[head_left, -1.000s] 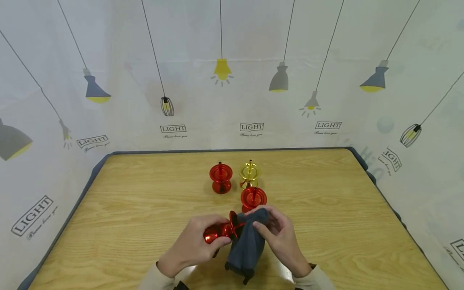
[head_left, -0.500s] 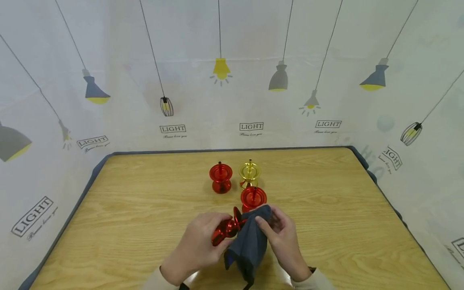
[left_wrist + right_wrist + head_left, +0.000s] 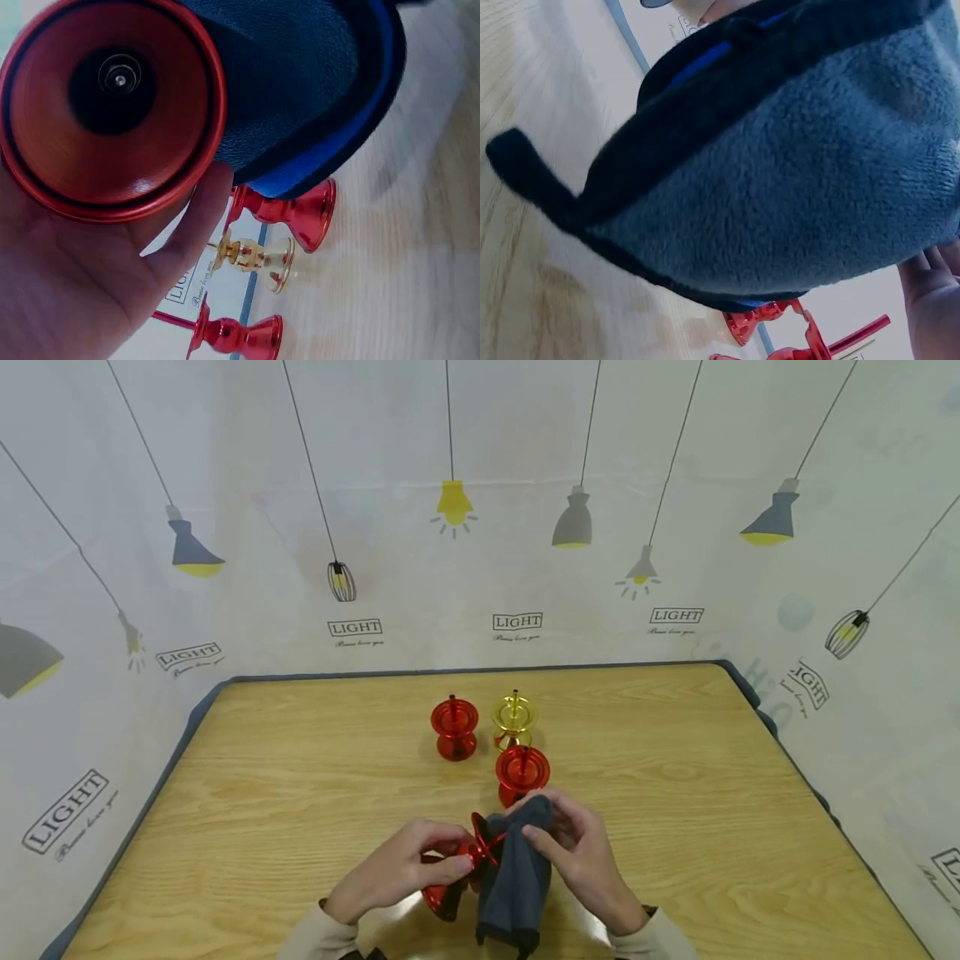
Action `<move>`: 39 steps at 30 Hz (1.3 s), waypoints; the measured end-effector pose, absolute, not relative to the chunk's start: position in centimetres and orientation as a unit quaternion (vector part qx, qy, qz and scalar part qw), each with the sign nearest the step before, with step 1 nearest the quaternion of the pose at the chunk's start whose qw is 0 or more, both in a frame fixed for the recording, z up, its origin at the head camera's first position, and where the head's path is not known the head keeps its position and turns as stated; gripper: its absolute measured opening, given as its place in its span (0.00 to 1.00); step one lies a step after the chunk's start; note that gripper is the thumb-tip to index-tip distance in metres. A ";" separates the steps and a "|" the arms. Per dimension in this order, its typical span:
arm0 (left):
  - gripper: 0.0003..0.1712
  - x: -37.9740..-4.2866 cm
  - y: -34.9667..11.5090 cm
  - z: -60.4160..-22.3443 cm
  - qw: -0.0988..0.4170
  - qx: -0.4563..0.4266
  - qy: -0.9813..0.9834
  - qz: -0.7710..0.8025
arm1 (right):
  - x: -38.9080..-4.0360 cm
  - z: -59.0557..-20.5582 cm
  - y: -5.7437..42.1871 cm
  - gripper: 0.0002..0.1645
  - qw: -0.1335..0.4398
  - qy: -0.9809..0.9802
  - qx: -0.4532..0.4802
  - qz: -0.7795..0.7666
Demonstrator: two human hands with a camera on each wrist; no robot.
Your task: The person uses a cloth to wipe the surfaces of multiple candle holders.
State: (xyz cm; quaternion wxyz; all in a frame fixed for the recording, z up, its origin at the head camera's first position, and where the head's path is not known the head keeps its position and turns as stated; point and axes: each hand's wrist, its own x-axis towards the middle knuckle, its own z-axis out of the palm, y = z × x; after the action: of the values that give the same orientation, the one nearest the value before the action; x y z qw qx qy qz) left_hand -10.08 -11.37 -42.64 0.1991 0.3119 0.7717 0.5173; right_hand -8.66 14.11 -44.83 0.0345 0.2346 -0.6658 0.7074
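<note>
My left hand (image 3: 397, 870) grips a shiny red candle holder (image 3: 442, 900) by its stem. The holder is tilted, its dish and spike toward the cloth. In the left wrist view its hollow base (image 3: 169, 112) faces the camera. My right hand (image 3: 588, 864) pinches a blue-grey cloth (image 3: 516, 889) between thumb and fingers. The cloth hangs down and covers the tip of the spike. Just beyond the right hand stands another red candle holder (image 3: 522, 768), upright and partly hidden by that hand.
Farther back, a red candle holder (image 3: 455, 718) and a gold candle holder (image 3: 514, 716) stand upright side by side. All are on a wood-grain table (image 3: 285, 760). A pale sheet (image 3: 420, 585) printed with lamps rises behind and along the sides.
The held candle holder has turned, its base swinging down toward the table's near side. My left hand has shifted slightly left. My right hand still holds the cloth in nearly the same place.
</note>
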 end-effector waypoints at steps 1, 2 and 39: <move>0.14 -10.0 -11.4 -42.6 0.201 0.306 0.774 0.516 | -8.6 -44.8 14.1 0.14 0.036 -0.669 0.231 0.705; 0.14 -9.9 -11.3 -42.5 0.192 0.302 0.781 0.512 | -8.6 -44.7 14.0 0.14 0.036 -0.674 0.222 0.704; 0.05 -8.0 -10.7 -41.8 -0.007 0.215 0.735 0.643 | -7.7 -42.8 12.9 0.30 0.212 -0.650 0.267 0.679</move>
State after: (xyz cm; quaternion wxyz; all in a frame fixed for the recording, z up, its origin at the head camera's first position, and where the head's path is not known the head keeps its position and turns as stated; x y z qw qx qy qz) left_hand -8.03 -10.74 -41.77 -0.0068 0.2153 0.7350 0.6429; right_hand -7.67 12.95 -42.77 0.2116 0.2671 -0.6505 0.6788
